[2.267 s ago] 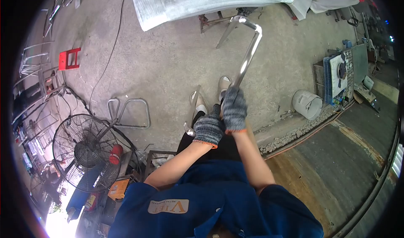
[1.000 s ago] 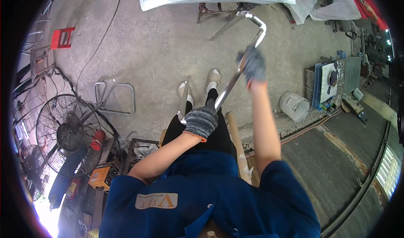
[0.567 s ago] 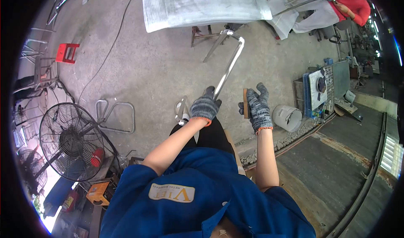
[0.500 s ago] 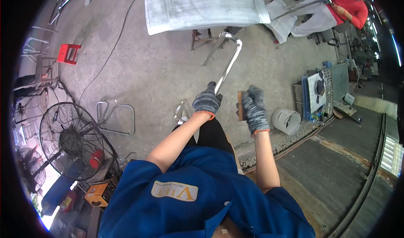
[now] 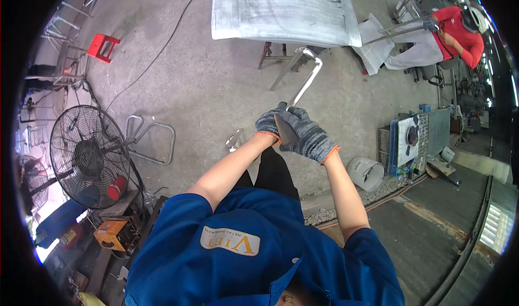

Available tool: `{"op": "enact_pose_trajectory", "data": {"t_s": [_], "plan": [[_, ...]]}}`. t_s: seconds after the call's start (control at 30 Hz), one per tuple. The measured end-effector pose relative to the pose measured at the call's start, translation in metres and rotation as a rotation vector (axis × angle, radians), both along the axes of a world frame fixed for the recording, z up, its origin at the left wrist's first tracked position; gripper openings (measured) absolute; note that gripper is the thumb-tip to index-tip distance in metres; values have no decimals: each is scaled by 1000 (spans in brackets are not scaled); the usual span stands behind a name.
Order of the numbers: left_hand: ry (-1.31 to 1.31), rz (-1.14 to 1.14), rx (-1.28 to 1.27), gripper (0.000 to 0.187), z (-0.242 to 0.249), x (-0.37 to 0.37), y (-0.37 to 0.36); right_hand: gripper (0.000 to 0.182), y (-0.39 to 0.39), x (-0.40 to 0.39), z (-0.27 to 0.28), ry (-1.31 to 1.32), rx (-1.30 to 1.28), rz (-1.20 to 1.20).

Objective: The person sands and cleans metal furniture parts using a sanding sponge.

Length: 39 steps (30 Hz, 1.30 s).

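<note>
My left hand (image 5: 270, 123), in a grey knitted glove with an orange cuff, is closed round the near end of a bent, shiny metal tube (image 5: 308, 84). The tube reaches forward and bends back at its far end. In my gloved right hand (image 5: 308, 133) is a flat brown block (image 5: 285, 133), its fingers wrapped over it. Both hands meet in front of my waist, with the block against my left glove and the tube's near end. The gloves hide part of the tube.
A large table with a whitish cover (image 5: 281, 14) stands ahead. A co-worker in red (image 5: 459, 35) sits at the right, holding long bars. Also around are a white bucket (image 5: 365, 173), a black fan (image 5: 89, 157), a bent tube frame (image 5: 172, 144) and a red stool (image 5: 102, 47).
My right hand has moved left with the block and now meets my left hand at the tube. The view has shifted slightly, so the surroundings appear moved.
</note>
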State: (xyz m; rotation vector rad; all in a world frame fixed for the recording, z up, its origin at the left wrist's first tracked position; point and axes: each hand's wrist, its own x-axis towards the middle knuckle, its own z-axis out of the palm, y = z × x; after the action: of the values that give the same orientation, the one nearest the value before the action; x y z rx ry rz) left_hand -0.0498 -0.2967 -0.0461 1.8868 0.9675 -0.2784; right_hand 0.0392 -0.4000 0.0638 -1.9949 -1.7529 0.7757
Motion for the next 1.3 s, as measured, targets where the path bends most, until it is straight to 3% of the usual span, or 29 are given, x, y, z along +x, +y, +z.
{"op": "enact_pose_trajectory", "data": {"t_s": [0.1, 0.17, 0.23, 0.3, 0.33, 0.4, 0.53, 0.6, 0.7, 0.83, 0.87, 0.9, 0.97, 1.03, 1.2, 1.23, 1.3], "plan": [[-92, -81, 55, 73, -4, -4, -4, 84, 13, 14, 8, 138, -94, 38], [-76, -107, 3, 81, 21, -4, 0, 71, 23, 14, 30, 75, -360, -21], [-135, -89, -8, 86, 18, -12, -1, 60, 23, 16, 28, 105, -339, 33], [-279, -131, -18, 84, 4, -15, 2, 52, 23, 18, 18, -66, -136, 113], [-281, -123, -20, 84, 2, -12, 3, 52, 23, 20, 14, -67, -139, 121], [-113, -88, -13, 86, 1, -6, 2, 47, 22, 22, 5, -346, -52, 133], [-91, 26, 43, 71, -2, -5, -1, 51, 31, 32, -15, -242, 55, 177], [-67, -92, -16, 55, 7, -10, 4, 60, 37, 32, -15, 109, -334, 98], [-196, -72, 71, 50, -10, -14, 0, 66, 46, 27, -17, 209, -196, 114], [-135, -101, 67, 44, 8, -8, 4, 61, 53, 31, -21, 91, -195, 113], [-130, -281, 70, 44, 20, -12, 11, 62, 57, 37, -20, -7, -319, 183], [-133, -261, 70, 44, 15, -9, 9, 62, 62, 41, -12, -14, -321, 202], [19, 91, 13, 41, 2, 3, 2, 62, 67, 58, -1, 13, -214, 383], [102, 66, 120, 33, 16, 10, 3, 62, 65, 101, -6, 54, -105, 351], [163, 260, 262, 25, 24, 63, 3, 47, 109, 233, 1, 331, -226, -53], [137, 268, 307, 25, 25, 75, 5, 47, 125, 248, 4, 332, -239, -7], [155, 317, 286, 26, 25, 91, 6, 46, 150, 271, 2, -63, 84, 411]]}}
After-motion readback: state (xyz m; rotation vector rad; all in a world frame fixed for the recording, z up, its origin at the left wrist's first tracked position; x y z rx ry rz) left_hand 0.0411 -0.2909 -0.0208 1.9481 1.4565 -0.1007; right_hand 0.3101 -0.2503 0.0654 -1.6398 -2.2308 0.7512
